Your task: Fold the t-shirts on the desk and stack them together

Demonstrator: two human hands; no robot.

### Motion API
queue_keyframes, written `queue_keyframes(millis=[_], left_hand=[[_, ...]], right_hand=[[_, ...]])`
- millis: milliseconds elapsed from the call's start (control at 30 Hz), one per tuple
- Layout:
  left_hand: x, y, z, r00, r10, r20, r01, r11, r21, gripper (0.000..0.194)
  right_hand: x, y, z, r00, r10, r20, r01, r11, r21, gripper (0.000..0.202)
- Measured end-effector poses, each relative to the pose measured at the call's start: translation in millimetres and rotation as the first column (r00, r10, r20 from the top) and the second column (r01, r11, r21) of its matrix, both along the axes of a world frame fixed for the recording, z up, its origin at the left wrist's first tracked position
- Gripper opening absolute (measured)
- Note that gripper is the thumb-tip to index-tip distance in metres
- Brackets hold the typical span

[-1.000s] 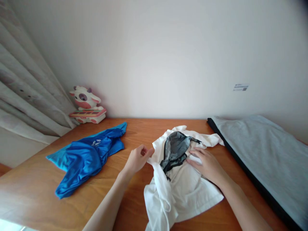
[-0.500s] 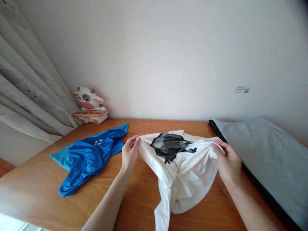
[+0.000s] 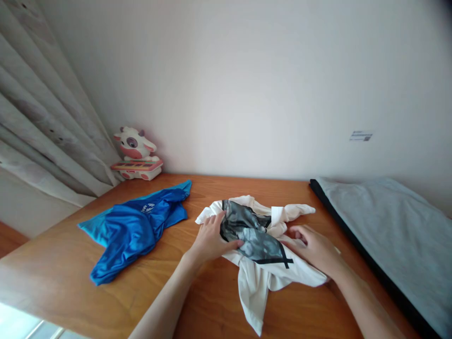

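A crumpled white shirt (image 3: 300, 272) with a dark grey picture print (image 3: 259, 242) lies on the wooden table. Several of its ends stick out, one toward me and one to the back right. My left hand (image 3: 211, 238) rests on the print's left side, thumb and fingers spread apart. At the shirt's right side is my right hand (image 3: 316, 249), its fingers loosely bent and its thumb along the white cloth. A gap shows between that thumb and the forefinger. Both hands touch the shirt; the undersides of the fingers are partly hidden.
A shiny blue garment (image 3: 136, 226) lies loosely on the table (image 3: 212, 306) to the left. Behind it stands a cow-shaped toy keyboard (image 3: 139, 157), near a curtain (image 3: 42, 113). Grey cloth with a black edge (image 3: 384, 226) covers the right side. A wall (image 3: 247, 94) bounds the back.
The shirt has come down from being held stretched between both hands and now lies crumpled on the table. My left hand has moved right and down, its fingers spreading; my right hand has loosened and lowered.
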State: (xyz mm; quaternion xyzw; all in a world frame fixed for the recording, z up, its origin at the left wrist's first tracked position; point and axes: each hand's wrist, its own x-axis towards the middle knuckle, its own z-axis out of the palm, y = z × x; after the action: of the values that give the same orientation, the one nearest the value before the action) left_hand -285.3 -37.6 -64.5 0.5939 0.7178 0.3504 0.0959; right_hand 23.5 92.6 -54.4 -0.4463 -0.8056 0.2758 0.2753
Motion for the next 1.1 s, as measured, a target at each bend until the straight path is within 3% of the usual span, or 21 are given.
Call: queue_keyframes(millis=[67,100,167,200,233,267,300,367,433,500,533,600,667,767,833,900,933,1033,1100], left_hand=[[10.3,-0.2,-0.8,0.995,-0.093,-0.045,0.092,0.996,-0.006,0.087],[12.5,0.0,-0.1,0.991,-0.127,-0.028,0.127,0.992,0.007,0.079],[11.6,0.2,3.4,0.978,-0.199,0.055,0.197,0.980,0.031,0.065],[8.8,0.1,5.9,0.968,-0.224,0.113,0.222,0.975,0.033,0.061],[5.0,0.0,8.6,0.957,-0.228,0.177,0.227,0.974,0.029,0.056],[0.5,-0.1,11.0,0.950,-0.198,0.242,0.198,0.980,0.025,0.050],[-4.6,0.1,12.9,0.947,-0.127,0.295,0.124,0.992,0.030,0.044],[-15.0,1.5,14.2,0.946,0.091,0.310,-0.125,0.988,0.092,0.037],[-24.0,4.1,11.6,0.937,0.284,0.203,-0.325,0.921,0.212,0.032],[-29.3,6.5,6.1,0.930,0.361,0.064,-0.366,0.899,0.242,0.038],[-30.2,7.4,3.1,0.934,0.357,0.008,-0.352,0.916,0.191,0.049],[-28.3,8.4,-1.6,0.952,0.301,-0.056,-0.300,0.953,0.027,0.068],[-23.4,8.8,-2.6,0.976,0.212,-0.053,-0.215,0.974,-0.067,0.067],[-16.0,8.4,4.0,0.989,0.141,0.038,-0.144,0.985,0.090,0.042],[-14.2,5.7,12.4,0.974,0.203,0.096,-0.223,0.926,0.305,0.026],[-16.2,-0.2,22.2,0.959,0.256,0.119,-0.282,0.840,0.464,0.016],[-18.3,-4.1,27.0,0.967,0.231,0.106,-0.253,0.834,0.491,0.014],[-25.9,-15.8,38.1,0.998,-0.038,0.046,0.016,0.914,0.404,0.005],[-28.4,-18.7,40.7,0.984,-0.159,0.082,0.120,0.926,0.357,0.030]], right_hand=[[-7.0,-8.8,1.5,0.986,0.150,0.075,-0.141,0.984,-0.112,0.038],[-8.7,-13.4,3.7,0.963,0.261,0.063,-0.243,0.946,-0.216,0.036],[-9.3,-20.8,9.0,0.888,0.460,-0.024,-0.424,0.797,-0.431,0.035],[-8.7,-22.6,11.0,0.861,0.504,-0.063,-0.463,0.726,-0.508,0.038],[-8.0,-22.8,11.9,0.864,0.497,-0.082,-0.456,0.702,-0.547,0.044],[-7.2,-21.3,11.5,0.896,0.437,-0.078,-0.407,0.740,-0.536,0.050],[-6.4,-18.2,9.7,0.943,0.327,-0.064,-0.318,0.824,-0.469,0.055],[-5.4,-8.9,2.5,0.997,0.024,-0.067,-0.038,0.976,-0.214,0.056],[-4.8,0.7,-7.1,0.977,-0.198,-0.085,0.199,0.980,0.005,0.052],[-4.9,6.9,-16.0,0.966,-0.257,-0.026,0.258,0.962,0.085,0.061],[-5.3,8.2,-19.4,0.971,-0.237,0.019,0.234,0.967,0.099,0.062],[-6.7,7.9,-23.4,0.983,-0.163,0.081,0.153,0.982,0.115,0.045],[-8.7,5.8,-23.9,0.991,-0.114,0.066,0.106,0.987,0.118,0.026],[-11.3,4.5,-20.5,0.990,-0.131,-0.051,0.134,0.989,0.064,0.021],[-10.9,6.9,-17.8,0.958,-0.203,-0.201,0.209,0.978,0.012,0.026],[-6.6,12.1,-16.0,0.847,-0.319,-0.425,0.321,0.945,-0.070,0.033],[-2.7,15.4,-15.5,0.758,-0.381,-0.530,0.379,0.918,-0.117,0.035],[14.4,25.1,-14.1,0.545,-0.482,-0.686,0.531,0.832,-0.163,0.024],[25.1,28.5,-12.0,0.560,-0.467,-0.684,0.587,0.806,-0.070,0.018]])
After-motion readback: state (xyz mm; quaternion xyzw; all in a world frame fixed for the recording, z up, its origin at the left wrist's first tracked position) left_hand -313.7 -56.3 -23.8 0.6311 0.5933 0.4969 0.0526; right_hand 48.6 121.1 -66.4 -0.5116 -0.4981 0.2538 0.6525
